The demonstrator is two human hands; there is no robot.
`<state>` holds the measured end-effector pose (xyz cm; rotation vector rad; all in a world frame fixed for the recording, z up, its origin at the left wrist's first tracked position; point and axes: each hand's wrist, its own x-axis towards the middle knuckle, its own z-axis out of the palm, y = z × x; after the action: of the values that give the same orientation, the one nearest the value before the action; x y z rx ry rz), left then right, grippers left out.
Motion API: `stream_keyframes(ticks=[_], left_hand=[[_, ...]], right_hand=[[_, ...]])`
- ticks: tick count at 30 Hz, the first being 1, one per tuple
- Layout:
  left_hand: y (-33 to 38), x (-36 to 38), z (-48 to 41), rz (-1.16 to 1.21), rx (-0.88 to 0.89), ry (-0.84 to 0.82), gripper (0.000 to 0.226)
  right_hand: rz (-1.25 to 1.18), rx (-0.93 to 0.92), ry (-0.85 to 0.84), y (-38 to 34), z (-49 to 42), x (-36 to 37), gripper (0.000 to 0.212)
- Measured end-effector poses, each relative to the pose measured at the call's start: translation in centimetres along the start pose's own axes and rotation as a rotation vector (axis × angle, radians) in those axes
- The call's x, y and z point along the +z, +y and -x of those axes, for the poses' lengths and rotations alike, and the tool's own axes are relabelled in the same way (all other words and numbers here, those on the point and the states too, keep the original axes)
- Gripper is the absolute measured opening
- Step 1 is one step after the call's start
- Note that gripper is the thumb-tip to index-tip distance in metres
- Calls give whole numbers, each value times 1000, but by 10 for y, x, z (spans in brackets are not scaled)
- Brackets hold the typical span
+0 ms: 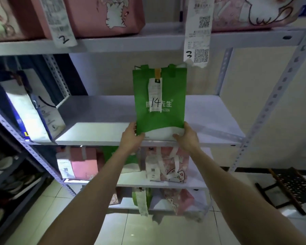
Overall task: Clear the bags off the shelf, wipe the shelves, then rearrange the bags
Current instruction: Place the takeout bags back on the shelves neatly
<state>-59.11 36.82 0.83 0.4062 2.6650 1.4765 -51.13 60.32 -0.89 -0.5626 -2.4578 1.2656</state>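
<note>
our left hand (131,134) and right hand (188,136) grip the bottom corners of the green pizza bag (160,110), upright on the middle shelf (212,121). clearing or restocking, we cannot tell; other shelves hold bags.

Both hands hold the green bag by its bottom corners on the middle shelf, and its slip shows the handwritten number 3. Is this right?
Not quite: in the head view the slip on the green bag reads 14, not 3. The rest holds: left hand and right hand hold its bottom corners on the middle shelf.
</note>
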Motion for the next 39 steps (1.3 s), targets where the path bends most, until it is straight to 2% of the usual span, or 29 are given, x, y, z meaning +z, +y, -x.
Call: stream_keyframes(ticks=[7, 15, 25, 30, 36, 39], left_hand=[[-70, -104, -5, -3, -46, 103, 62], [-117, -172, -27, 0, -31, 86, 60], [-133, -190, -30, -1, 63, -19, 68], [-125, -193, -21, 12, 79, -81, 77], [-139, -212, 23, 46, 7, -34, 65], [-154, -221, 58, -50, -29, -55, 59]], right_hand=[[10, -83, -114, -76, 2, 105, 61], [3, -70, -86, -126, 8, 178, 59], [48, 31, -8, -139, 28, 191, 56], [39, 81, 1, -140, 46, 175, 62], [3, 75, -9, -128, 86, 164, 60], [54, 102, -77, -118, 118, 169, 60]])
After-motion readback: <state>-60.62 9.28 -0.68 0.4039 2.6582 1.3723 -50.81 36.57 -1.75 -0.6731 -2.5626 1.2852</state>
